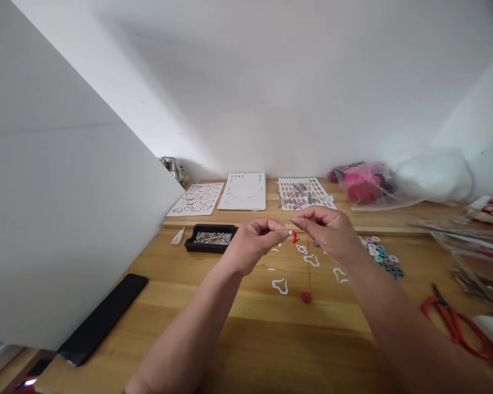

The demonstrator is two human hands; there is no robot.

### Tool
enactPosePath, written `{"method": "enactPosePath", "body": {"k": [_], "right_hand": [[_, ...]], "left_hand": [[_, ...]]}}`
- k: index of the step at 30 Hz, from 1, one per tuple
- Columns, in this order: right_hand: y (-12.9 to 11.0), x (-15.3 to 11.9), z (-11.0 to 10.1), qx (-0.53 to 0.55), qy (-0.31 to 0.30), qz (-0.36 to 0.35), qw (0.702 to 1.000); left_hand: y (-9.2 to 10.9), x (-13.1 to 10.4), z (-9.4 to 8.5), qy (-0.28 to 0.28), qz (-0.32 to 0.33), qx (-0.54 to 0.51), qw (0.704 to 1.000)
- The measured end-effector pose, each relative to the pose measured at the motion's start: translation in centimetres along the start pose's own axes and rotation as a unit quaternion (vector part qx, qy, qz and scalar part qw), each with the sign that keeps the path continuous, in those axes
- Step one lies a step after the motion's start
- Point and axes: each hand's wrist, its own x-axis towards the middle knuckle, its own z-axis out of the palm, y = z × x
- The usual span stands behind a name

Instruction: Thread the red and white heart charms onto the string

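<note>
Above the middle of the table, my left hand [258, 243] pinches a small white piece partly wrapped in red thread [294, 237]. To its right, my right hand [326, 230] is closed in a pinch, fingertips just apart from the left ones. A thin thread hangs below the right hand towards a small red spool [307, 297] on the tabletop. Beneath both hands lie several white cut-out outlines, among them a rounded loop [280, 286] and a curved piece [311, 261]. My fingers hide part of the held piece.
A black tray [189, 246] of small beads and a glue bottle [178, 236] lie left. Patterned sheets [242, 191] rest on the raised back ledge. Several coloured thread spools [384, 254] and red-handled scissors [456, 323] are right. A black phone-like slab [104, 317] lies near the left panel.
</note>
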Motion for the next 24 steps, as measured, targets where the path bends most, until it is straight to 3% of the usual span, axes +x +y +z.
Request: {"method": "enactPosePath", "body": {"k": [6,11,15,20,24], "right_hand": [[0.7,0.2,0.7,0.059,-0.032,0.037,0.997],[0.7,-0.7,2.6,0.005,-0.054,0.0,0.999],[-0.1,-1.8,3.1,-0.059,-0.065,-0.017,0.996],[-2.1,-3.0,2.3,-0.099,-0.019,-0.076,0.992],[-2.9,-2.9,1.3,-0.105,0.03,-0.096,0.989]], "left_hand": [[0.1,0.3,0.1,0.032,0.01,-0.049,0.998],[0.1,0.6,0.2,0.116,0.058,-0.068,0.989],[-0.2,0.8,-0.1,0.145,0.098,-0.021,0.984],[-0.7,0.8,-1.1,0.142,0.118,0.105,0.977],[-0.1,0.3,-1.1,0.081,0.103,0.19,0.973]]}}
